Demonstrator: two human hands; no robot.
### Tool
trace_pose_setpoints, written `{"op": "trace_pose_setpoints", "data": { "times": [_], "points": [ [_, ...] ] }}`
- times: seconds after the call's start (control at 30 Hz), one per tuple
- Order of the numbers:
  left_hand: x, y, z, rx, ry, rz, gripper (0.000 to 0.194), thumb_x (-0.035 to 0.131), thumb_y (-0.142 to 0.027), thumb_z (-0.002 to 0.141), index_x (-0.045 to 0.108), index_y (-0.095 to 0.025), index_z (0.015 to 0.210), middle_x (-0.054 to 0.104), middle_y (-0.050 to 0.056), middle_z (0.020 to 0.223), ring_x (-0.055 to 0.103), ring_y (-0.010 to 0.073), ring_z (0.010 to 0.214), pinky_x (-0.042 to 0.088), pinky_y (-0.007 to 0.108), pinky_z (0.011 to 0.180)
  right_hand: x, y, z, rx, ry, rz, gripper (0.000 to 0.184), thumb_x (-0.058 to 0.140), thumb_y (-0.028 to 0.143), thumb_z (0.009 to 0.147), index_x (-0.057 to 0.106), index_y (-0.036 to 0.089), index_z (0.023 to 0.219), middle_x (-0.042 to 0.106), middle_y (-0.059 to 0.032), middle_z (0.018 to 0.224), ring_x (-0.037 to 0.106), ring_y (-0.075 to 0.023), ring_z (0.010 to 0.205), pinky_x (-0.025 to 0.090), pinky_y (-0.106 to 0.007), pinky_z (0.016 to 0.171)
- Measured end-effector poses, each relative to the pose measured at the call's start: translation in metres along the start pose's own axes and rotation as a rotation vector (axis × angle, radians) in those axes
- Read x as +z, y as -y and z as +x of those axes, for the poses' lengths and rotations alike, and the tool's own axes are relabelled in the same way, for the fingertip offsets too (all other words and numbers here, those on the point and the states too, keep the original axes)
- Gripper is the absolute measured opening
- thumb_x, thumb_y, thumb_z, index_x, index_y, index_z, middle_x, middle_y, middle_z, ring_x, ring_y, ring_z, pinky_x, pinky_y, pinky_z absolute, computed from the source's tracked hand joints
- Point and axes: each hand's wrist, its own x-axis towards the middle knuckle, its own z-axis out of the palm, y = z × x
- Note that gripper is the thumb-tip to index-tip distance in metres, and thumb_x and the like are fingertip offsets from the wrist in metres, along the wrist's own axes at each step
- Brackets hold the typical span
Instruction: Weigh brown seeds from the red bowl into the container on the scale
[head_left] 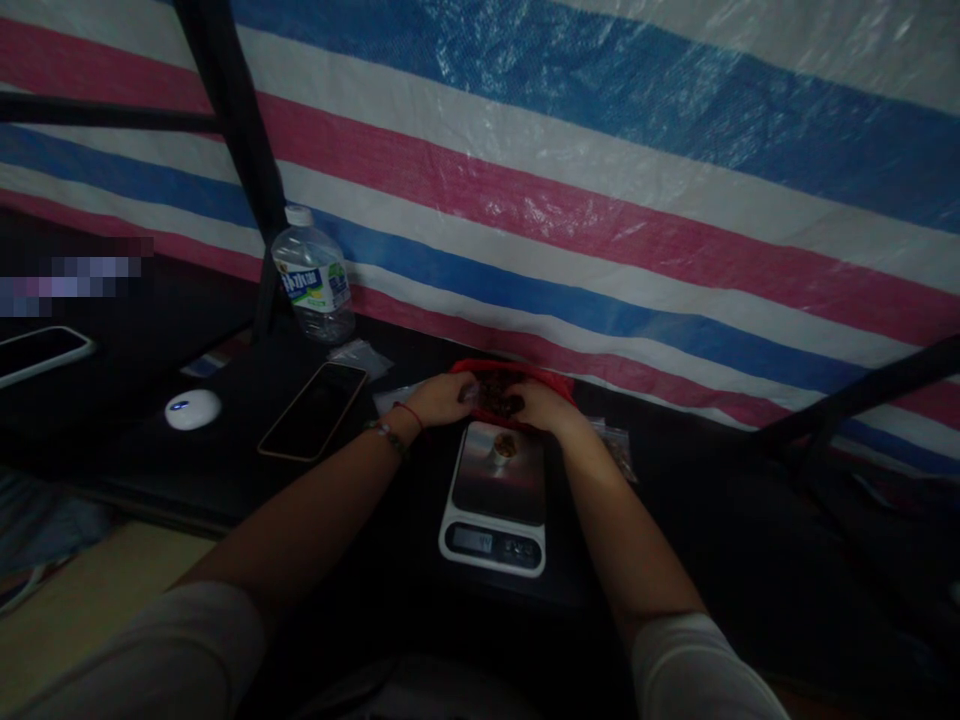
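Inside red plastic [561, 384], dark brown pieces [496, 391].

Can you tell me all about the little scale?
The scale has a white rim and a shiny, metal-looking plate, with a small round thing near its far end. At the near end, a grey screen shows dim digits, too blurry to read surely. It lies flat on the dark table, between two forearms, close to something red.

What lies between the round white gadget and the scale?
In the head view, a phone lies nearer the gadget; the left forearm crosses between phone and scale.
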Motion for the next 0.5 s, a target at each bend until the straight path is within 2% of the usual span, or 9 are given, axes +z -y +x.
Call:
{"op": "trace_pose_setpoints", "data": {
  "times": [0.13,0.33,0.5],
  "points": [
    [-0.0008,-0.0011,-0.0002,0.008,-0.01,-0.011,0.016,0.052,-0.027,0.079,0.06,-0.02,0.09,0.068,0.005,0.084,0.062,0.018,0.071,0.044,0.027,0.063,-0.0021,0.0011,0.001,0.021,-0.043,-0.05,0.034,0.062,0.01,0.075,0.072,0.02,0.106,0.072,-0.0068,0.104,0.066,-0.0206,0.095,0.047,-0.024,0.084],
    [-0.0011,-0.0019,-0.0005,-0.003,-0.009,-0.03,0.016,0.052,-0.029,0.079,0.06,-0.02,0.09,0.067,0.004,0.083,0.061,0.0173,0.069,0.042,0.027,0.061,-0.0049,0.0009,0.0013,0.014,-0.062,-0.066,0.031,0.06,0.008,0.075,0.074,0.021,0.099,0.073,-0.0075,0.104,0.066,-0.0216,0.098,0.046,-0.026,0.088],
    [-0.0014,-0.0015,0.0,0.024,-0.007,-0.033,0.016,0.053,-0.027,0.078,0.06,-0.02,0.09,0.067,0.004,0.085,0.061,0.0174,0.071,0.043,0.027,0.063,-0.0066,-0.0022,0.0006,-0.004,-0.131,-0.055,0.029,0.059,0.01,0.076,0.075,0.02,0.099,0.073,-0.007,0.105,0.066,-0.0211,0.101,0.046,-0.026,0.091]
  ]
}}
